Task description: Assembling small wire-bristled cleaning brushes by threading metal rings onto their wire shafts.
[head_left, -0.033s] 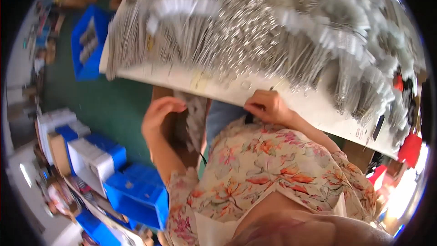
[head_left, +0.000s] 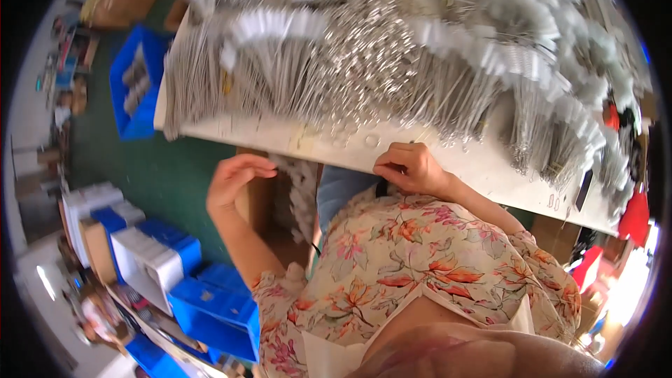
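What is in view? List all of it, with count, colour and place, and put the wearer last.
Wire-stemmed pieces, apparently brushes: too many to count, silver and white, heaped across the worktable
Worktable: one, off-white, in front
Dark slim object: one, near the worktable's right end
Blue bin: one, left of the worktable
Blue and white bins: several, lower left
Cardboard box: one, brown, below the near edge
Red item: one, far right, kind unclear
Floor: green, left
Floral blouse: one, cream with orange and pink, on the wearer
Left hand: one, fingers curved, near the cardboard box
Right hand: one, fingers curled, at the near edge
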A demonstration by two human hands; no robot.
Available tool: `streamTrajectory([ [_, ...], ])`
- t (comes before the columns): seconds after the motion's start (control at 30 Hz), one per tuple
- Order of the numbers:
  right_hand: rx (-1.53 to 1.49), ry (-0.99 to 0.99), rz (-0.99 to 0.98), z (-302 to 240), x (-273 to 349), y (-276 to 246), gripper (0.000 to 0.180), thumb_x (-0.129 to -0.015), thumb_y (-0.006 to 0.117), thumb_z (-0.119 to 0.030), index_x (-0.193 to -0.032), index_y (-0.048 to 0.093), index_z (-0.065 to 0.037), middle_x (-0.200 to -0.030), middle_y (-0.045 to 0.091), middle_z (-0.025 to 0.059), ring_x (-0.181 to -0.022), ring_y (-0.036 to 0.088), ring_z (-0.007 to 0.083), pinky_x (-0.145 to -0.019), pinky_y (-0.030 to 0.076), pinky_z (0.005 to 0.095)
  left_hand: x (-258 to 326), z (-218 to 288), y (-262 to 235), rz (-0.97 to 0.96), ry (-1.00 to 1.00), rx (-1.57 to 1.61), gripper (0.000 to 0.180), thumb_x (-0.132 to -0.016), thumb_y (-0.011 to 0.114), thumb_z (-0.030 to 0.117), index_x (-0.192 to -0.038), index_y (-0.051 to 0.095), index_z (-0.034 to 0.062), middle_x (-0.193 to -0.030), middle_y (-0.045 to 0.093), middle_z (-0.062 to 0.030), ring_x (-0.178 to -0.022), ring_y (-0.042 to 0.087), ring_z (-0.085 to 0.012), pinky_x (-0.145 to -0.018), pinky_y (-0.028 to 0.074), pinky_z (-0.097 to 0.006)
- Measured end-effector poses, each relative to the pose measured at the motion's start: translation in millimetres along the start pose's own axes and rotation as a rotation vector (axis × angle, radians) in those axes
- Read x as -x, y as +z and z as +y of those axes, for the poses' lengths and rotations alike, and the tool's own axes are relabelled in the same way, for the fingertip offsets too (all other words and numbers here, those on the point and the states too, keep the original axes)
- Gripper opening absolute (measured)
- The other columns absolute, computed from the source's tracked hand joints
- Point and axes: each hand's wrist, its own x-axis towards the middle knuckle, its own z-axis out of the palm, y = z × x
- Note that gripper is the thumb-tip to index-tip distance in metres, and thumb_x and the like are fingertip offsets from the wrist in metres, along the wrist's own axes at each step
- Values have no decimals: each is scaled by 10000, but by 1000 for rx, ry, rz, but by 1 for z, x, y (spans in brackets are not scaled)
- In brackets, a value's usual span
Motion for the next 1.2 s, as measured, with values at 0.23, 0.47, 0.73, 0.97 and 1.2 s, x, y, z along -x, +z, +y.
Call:
streamTrajectory([
  [0.23, 258, -79, 343, -23, -8, -96, 89, -783, 644, -102, -830, 641, -27, -751, 617, 105, -652, 597, 254, -562, 485, 330, -204, 182, -12, 354, 239, -525, 287, -917, 494, 153, -1103, 539, -61, -996, 626, -137, -862, 620, -190, -743, 510, -320],
  [0.47, 648, 65, 454, 9, -38, -218, 123, -812, 626, -123, -842, 640, -4, -759, 629, 96, -640, 600, 188, -576, 485, 299, -329, 184, -51, 782, -122, -1928, 320, -806, 560, 319, -935, 667, 47, -943, 647, -188, -885, 619, -372, -748, 495, -463],
  [0.73, 544, 375, 378, 66, -141, -293, 199, -779, 588, -261, -866, 667, -101, -762, 661, 45, -713, 650, 197, -682, 515, 323, -309, 190, -41, 787, -22, -2005, 206, -823, 506, 224, -849, 596, 40, -885, 633, -159, -856, 607, -348, -704, 488, -474],
  [0.97, 522, 585, 523, 98, -180, -281, 264, -686, 616, -341, -864, 682, -158, -876, 666, 57, -864, 631, 238, -768, 500, 367, -310, 198, -95, 547, 310, -1674, 154, -784, 593, 204, -813, 607, 53, -799, 596, -144, -762, 553, -333, -702, 449, -409],
  [1.2, 398, 119, 1001, 18, -133, -353, 315, -753, 602, -387, -776, 628, -74, -678, 619, 115, -642, 590, 260, -629, 459, 388, -298, 217, -53, 547, 300, -1969, 145, -808, 554, 185, -796, 582, 43, -783, 600, -160, -789, 565, -334, -713, 449, -425],
])
